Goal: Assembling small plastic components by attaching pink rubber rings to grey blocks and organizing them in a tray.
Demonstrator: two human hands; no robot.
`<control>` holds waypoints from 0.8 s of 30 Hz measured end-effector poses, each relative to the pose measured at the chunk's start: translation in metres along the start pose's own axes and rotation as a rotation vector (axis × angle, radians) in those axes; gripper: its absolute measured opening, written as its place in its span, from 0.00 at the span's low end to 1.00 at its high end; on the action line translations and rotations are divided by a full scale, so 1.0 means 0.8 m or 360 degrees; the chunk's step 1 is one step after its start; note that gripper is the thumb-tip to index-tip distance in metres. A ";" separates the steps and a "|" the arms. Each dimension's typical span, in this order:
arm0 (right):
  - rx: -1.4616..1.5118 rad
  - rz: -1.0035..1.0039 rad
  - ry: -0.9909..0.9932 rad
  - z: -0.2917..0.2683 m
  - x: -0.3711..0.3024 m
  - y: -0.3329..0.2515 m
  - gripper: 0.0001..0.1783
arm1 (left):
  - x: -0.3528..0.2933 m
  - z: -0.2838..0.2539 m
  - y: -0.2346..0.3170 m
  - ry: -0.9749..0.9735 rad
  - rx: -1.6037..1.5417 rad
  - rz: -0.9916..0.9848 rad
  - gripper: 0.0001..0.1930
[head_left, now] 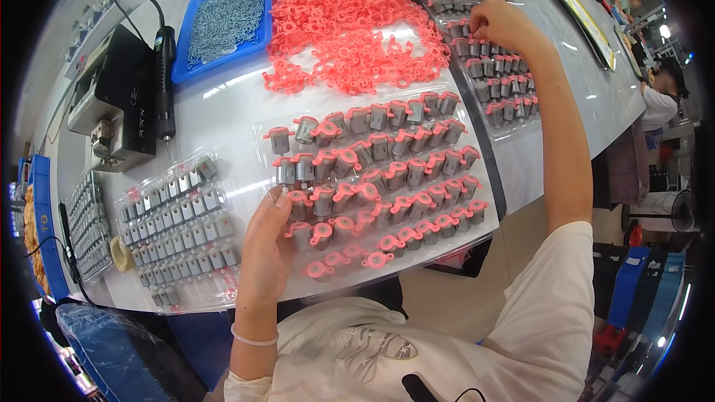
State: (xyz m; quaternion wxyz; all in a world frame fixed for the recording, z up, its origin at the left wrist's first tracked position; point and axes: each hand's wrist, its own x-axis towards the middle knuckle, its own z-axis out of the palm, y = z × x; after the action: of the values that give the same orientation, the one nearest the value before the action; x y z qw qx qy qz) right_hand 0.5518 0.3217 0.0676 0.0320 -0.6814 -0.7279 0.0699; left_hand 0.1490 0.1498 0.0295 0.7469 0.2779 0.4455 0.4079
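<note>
A clear plastic tray (261,141) in front of me holds rows of small silver motors (378,116), most with a pink ring-shaped plastic piece (325,129) on top. My left hand (267,234) is at this tray's left edge, thumb and fingers drawn together beside the motors; what they hold, if anything, is hidden. My right hand (506,24) reaches far right over a second clear tray (514,132) of similar motors. Its fingers are pinched at a motor row there, and I cannot make out what is between them.
Loose pink pieces (350,18) lie heaped at the back, beside a blue tray (269,0) of small screws (227,22). On the left are an electric screwdriver (164,82), a black box-shaped machine (123,97) and more motor trays (179,216). A person (663,97) is at far right.
</note>
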 end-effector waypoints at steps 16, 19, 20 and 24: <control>0.0121 -0.0110 -0.0122 -0.001 0.004 0.002 0.05 | 0.002 0.001 0.000 -0.0001 0.0022 0.0043 0.16; 0.0143 -0.0081 -0.0137 0.000 0.005 0.007 0.05 | 0.002 0.002 -0.001 -0.0009 0.0068 0.0049 0.17; 0.0143 -0.0082 -0.0139 -0.001 0.006 0.005 0.05 | 0.002 0.002 -0.002 0.0005 0.0039 0.0041 0.17; 0.0070 -0.0099 -0.0164 -0.004 0.008 0.005 0.06 | 0.000 0.003 0.000 0.0003 0.0022 0.0038 0.17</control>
State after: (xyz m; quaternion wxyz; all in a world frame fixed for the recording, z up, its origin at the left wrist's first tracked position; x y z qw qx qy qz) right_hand 0.5554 0.3287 0.0697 0.0115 -0.6531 -0.7477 0.1199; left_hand 0.1514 0.1498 0.0302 0.7397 0.2880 0.4457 0.4139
